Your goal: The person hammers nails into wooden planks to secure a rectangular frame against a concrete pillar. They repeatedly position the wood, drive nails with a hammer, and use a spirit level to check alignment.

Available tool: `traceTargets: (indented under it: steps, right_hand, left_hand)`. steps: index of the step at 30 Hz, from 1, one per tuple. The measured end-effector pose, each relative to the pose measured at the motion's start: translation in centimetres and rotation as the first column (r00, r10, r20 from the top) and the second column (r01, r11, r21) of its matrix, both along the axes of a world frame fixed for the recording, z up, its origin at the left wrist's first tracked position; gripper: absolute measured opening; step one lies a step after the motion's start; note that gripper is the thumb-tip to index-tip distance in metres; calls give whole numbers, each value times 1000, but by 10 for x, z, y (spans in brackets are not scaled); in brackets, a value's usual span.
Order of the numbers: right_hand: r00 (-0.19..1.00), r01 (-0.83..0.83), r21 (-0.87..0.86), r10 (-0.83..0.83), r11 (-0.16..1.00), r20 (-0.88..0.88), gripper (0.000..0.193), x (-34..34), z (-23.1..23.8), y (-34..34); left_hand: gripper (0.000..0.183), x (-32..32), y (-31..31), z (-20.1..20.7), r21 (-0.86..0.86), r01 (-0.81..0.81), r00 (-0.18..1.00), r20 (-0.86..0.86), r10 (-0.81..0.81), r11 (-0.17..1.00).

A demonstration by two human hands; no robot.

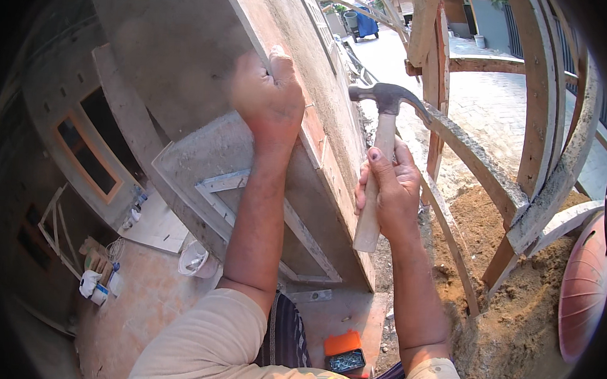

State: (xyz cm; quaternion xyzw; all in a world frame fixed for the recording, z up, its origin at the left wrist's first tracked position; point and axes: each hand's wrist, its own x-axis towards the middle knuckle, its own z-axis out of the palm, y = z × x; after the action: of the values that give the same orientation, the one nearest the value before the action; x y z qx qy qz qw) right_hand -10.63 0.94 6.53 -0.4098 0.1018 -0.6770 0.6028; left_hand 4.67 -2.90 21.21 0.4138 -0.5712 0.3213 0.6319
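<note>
My right hand [390, 186] is wrapped around the pale wooden handle of a claw hammer [386, 102], its thumb lying along the grip. The dark steel head is up, to the right of the wall, apart from any nail. My left hand [270, 96] is closed at the edge of a wooden board [313, 130] along the cement wall; its thumb points up and its fingers are blurred. Thin nails [322, 150] stick out of the board below that hand. Near my knees, an orange-lidded box [345, 361] lies open with many small metal nails or screws in it.
Curved timber framing [481, 160] stands close on the right, above a sand heap [513, 341]. A reddish ribbed dome-shaped thing [585, 290] is at the right rim. White buckets [197, 259] and supplies stand on the tiled floor [147, 284] at left. Grey rough cement wall [181, 42] rises at upper left.
</note>
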Motion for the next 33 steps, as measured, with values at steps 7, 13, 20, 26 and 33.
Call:
traceTargets:
  steps: [7, 13, 20, 26, 33]
  right_hand:
    - [969, -134, -75, 115, 988, -217, 42, 7, -6, -6]
    - [999, 30, -38, -31, 999, -28, 36, 19, 1, 1]
    - [1000, -14, -16, 14, 1000, -24, 37, 20, 0, -4]
    - [997, 1, -69, -7, 998, -82, 41, 24, -4, 0]
    - [984, -44, -84, 28, 995, -176, 39, 17, 0, 0]
  left_hand:
    - [24, -5, 1, -2, -21, 7, 1000, 20, -7, 1000]
    - [23, -8, 0, -1, -19, 33, 999, 15, -32, 999]
    - [28, -7, 3, -2, -18, 11, 1000, -22, -11, 1000]
    - [28, -2, -2, -2, -39, 7, 1000, 5, -6, 999]
    - [27, -4, -1, -4, -35, 4, 1000, -16, -4, 999]
